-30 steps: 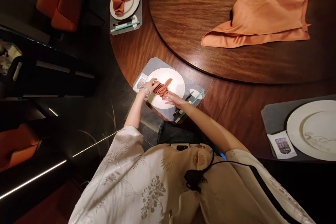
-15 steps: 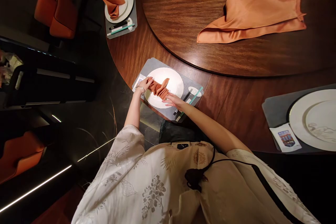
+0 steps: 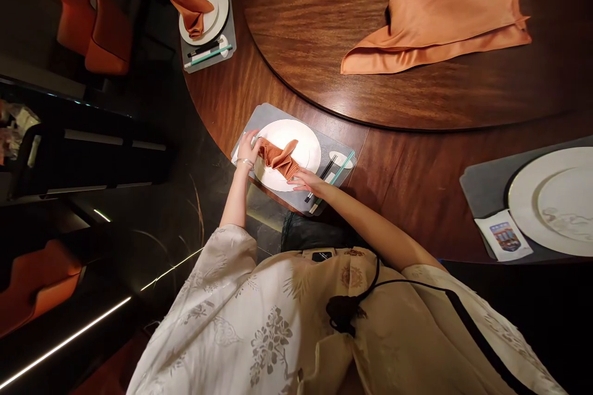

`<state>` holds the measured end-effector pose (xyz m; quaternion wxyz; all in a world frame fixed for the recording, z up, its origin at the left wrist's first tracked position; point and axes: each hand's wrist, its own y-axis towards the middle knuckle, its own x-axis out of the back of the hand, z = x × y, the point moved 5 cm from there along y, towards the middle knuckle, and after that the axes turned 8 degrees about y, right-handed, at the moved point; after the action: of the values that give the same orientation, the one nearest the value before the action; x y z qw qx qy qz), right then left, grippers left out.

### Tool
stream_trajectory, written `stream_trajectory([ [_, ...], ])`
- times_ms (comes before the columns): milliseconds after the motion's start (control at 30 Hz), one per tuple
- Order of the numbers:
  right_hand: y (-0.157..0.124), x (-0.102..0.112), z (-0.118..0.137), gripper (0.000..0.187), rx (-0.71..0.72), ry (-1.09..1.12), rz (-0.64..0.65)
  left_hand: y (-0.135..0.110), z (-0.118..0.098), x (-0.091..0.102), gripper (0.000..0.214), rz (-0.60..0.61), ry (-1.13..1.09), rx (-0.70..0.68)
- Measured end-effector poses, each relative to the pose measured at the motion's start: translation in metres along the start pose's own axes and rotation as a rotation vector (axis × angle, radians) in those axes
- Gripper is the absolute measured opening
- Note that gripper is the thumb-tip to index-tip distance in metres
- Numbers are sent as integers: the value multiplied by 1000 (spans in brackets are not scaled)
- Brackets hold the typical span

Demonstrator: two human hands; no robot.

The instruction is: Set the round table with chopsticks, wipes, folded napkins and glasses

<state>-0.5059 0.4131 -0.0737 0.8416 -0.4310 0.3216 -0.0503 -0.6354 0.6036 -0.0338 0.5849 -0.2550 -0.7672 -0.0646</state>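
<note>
Orange pleated napkin lies across the white plate, centred, long axis from 10 to 4 o'clock, 1 pointed flap standing up mid-way toward 1 o'clock. Left hand at its 10 o'clock end: fingers loosely curved, touching; can't tell if they pinch. Right hand at its 4 o'clock end: fingers partly spread, against the pleats; firm grip or light touch, can't tell.

Plate sits on a grey placemat on the wooden table; black chopsticks and a teal stick at the plate's 3 to 4 o'clock.

Loose orange cloth lies well off at 1 o'clock, apart from both hands.

Step in hand, by my read: setting out the pleats on the plate. Next move calls for light, even control at both ends, pleats kept lined up, flap uncrushed.
</note>
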Motion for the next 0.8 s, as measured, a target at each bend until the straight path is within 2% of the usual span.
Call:
stream_trajectory([
  [67, -1, 0, 1, 40, -4, 0, 9, -25, -22, 14, 39, -32, 79, -177],
  [133, -2, -1, 2, 41, 9, 5, 46, -50, -42, 17, 33, 55, 152, -360],
  [200, -2, -2, 3, 42, 19, 11, 72, -65, -54, 15, 34, 159, 223, -461],
  [300, -2, -1, 2, 42, 19, 22, 73, -65, -56, 10, 38, 214, 297, -433],
  [433, -3, 3, -2, 45, 12, 32, 76, -49, -48, 10, 34, 190, 318, -355],
  [533, -11, 15, -12, 51, -24, 32, 31, -42, -42, 11, 32, 183, 317, -310],
  [600, -20, 31, -19, 55, -35, 24, -18, -40, -40, 11, 31, 185, 314, -285],
  [667, -33, 58, -21, 53, -9, 1, -71, -40, -39, 10, 32, 186, 324, -269],
  [733, -48, 99, -13, 46, 47, -38, -144, -40, -41, 8, 36, 183, 348, -260],
  [800, -66, 156, 10, 37, 137, -116, -294, -42, -45, 9, 42, 176, 371, -259],
])
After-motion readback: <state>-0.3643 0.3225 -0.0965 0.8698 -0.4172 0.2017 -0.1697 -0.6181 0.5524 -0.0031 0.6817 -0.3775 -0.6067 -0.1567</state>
